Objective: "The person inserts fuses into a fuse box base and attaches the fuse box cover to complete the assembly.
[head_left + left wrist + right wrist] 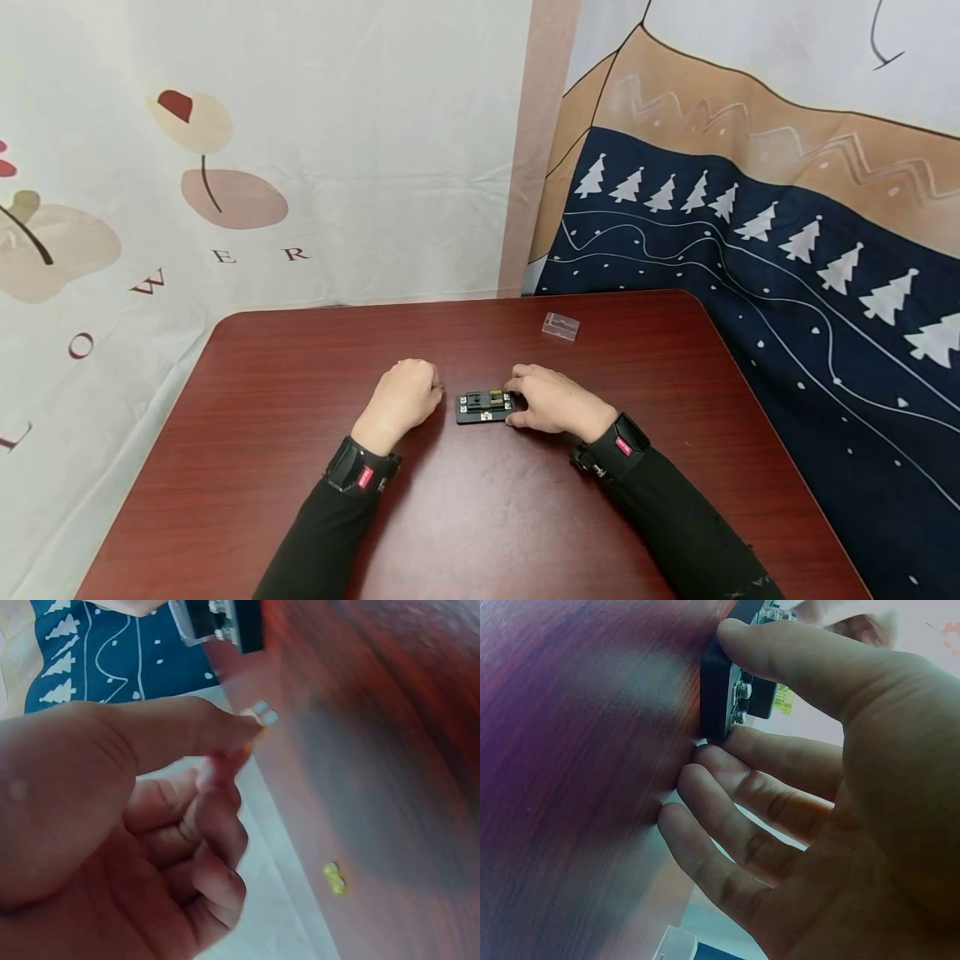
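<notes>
A black fuse block point(472, 417) with metal screw terminals lies on the table between the hands. My right hand point(551, 400) holds its right end, thumb on the near edge and index finger at the far edge; the other fingers rest by the tabletop in the right wrist view. A yellow fuse point(784, 699) shows on the block. Left of the block, my left hand point(402, 394) pinches a small blade fuse point(262, 714) between thumb and index finger. Its metal prongs stick out past the fingertips, and its orange body is mostly hidden.
Behind the block, toward the far edge, lies a clear plastic cover point(561, 326). Another small yellow fuse point(334, 877) is on the table near the left hand. The reddish-brown table point(300, 342) meets hanging printed cloths point(412, 208) at its back.
</notes>
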{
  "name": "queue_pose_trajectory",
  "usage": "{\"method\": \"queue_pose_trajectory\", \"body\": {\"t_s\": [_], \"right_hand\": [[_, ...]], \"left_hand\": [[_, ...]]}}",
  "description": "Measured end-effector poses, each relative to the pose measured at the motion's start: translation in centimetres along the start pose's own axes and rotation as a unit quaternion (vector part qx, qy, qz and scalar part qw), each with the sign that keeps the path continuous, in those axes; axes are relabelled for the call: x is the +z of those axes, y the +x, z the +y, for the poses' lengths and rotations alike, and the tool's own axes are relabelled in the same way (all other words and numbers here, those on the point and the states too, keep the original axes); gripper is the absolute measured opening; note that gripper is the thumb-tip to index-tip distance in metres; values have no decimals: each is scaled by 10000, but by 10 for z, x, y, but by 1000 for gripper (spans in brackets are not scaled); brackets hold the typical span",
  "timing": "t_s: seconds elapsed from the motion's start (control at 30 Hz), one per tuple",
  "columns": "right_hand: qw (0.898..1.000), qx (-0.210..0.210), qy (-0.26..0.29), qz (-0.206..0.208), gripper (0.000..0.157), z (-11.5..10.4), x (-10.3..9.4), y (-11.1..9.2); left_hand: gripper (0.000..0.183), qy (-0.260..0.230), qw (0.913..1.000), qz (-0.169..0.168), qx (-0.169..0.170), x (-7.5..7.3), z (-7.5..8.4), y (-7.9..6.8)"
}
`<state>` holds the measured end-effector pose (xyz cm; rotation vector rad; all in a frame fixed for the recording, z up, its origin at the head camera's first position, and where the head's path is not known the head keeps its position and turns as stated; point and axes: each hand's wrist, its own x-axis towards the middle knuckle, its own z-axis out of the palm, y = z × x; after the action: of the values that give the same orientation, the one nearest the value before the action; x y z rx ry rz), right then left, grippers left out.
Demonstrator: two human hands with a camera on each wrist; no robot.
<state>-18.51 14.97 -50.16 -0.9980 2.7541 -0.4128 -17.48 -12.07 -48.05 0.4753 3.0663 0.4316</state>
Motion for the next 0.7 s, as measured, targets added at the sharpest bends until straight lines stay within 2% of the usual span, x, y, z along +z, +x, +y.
{"method": "queue_pose_trajectory", "body": {"t_s": [0.13,0.4,0.7], "right_hand": [[10000,-11,-17,-17,47,1,0,0],[10000,-12,10,-33,47,1,0,0],[10000,-48,32,6,43,3,1,1]], "left_hand": [[6,-186,9992,190,302,-3,6,-1],[8,-347,9964,349,686,-9,21,-5],[6,-189,9921,397,1178,1,34,-5]]}}
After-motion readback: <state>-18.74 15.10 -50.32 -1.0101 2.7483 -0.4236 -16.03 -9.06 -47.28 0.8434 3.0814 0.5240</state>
